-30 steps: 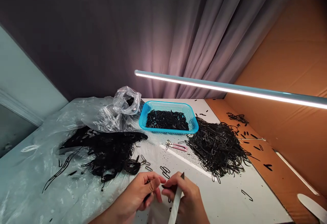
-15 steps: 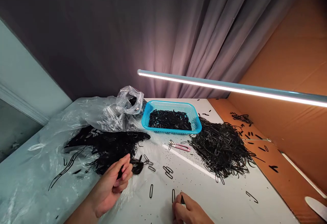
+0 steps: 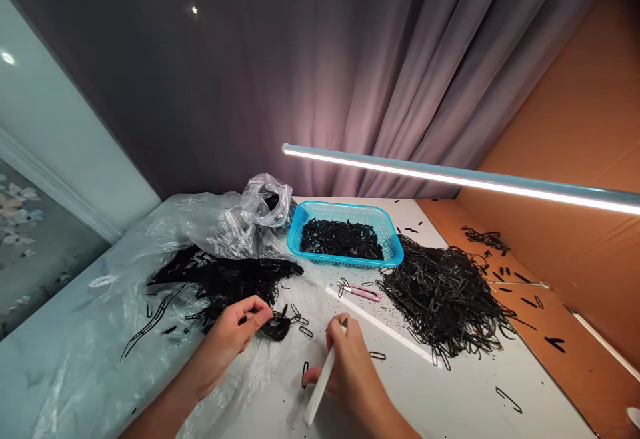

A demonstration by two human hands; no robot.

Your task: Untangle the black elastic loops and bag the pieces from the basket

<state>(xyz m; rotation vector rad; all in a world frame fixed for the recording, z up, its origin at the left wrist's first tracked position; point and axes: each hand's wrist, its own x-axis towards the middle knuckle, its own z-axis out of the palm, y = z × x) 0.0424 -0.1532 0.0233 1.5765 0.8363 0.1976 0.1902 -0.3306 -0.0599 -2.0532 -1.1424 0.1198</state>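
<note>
My left hand (image 3: pixel 233 335) is closed in a pinch beside a heap of black rubbery pieces (image 3: pixel 225 282) on clear plastic. Something dark shows between its fingers, too small to name. My right hand (image 3: pixel 347 352) grips a slim white-handled tool (image 3: pixel 320 385) with a dark end; its kind is unclear. The handle slants down toward the table's near edge. By its thumb lies a narrow black loop (image 3: pixel 305 371), partly covered. Another black loop (image 3: pixel 377 355) is to the right of this hand. Several more loops (image 3: pixel 300 320) lie between the hands, beside a black clump (image 3: pixel 277 327).
A blue basket (image 3: pixel 395 255) holds black strips. Right of it is a large tangle of black loops (image 3: pixel 445 299). Pink-handled snips (image 3: pixel 367 293) lie in front of the basket. A clear bag (image 3: pixel 267 202) stands behind the heap. A lit tube lamp (image 3: pixel 450 175) crosses above the table.
My right hand has moved forward over the table, with more of the white handle showing. My left hand has turned palm-down, its fingertips further right. The view has shifted slightly.
</note>
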